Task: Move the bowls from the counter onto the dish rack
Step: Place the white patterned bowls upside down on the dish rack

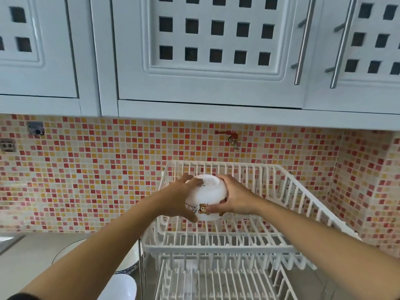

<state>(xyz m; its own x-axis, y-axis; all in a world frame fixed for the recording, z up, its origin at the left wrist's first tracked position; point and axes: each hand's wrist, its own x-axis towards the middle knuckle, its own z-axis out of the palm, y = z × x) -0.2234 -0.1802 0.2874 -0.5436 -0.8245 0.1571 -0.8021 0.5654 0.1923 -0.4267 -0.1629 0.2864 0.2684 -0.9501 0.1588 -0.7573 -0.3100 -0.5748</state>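
Nearest, left of the rack (216, 249), two more bowls wait on the counter (26, 256): a plain white bowl (121, 287) at the bottom edge and, just behind it, a larger rimmed bowl (129, 259) half hidden under the left forearm. They sit just beside the rack's left wall, likely so each one is a short lift away.

The rack has two tiers of white wire. Its lower tier, closest to the camera, shows something pale through the wires that I cannot make out. Its upper tier looks bare where it is visible.

Over the upper tier's left back part, both hands carry a white cartoon bowl (206, 197), turned upside down with its base toward the wall. The left hand (180, 199) is clamped on its left side, fingers spread; the right hand (234, 197) is clamped on its right side, thumb near the printed rim. Inverting it probably lets water drain, and two hands keep a possibly wet, smooth bowl steady. Whether it touches the wires yet I cannot tell.

Behind the rack stands the tiled wall (86, 169) with a red tap (230, 137), and cabinets (194, 50) above.
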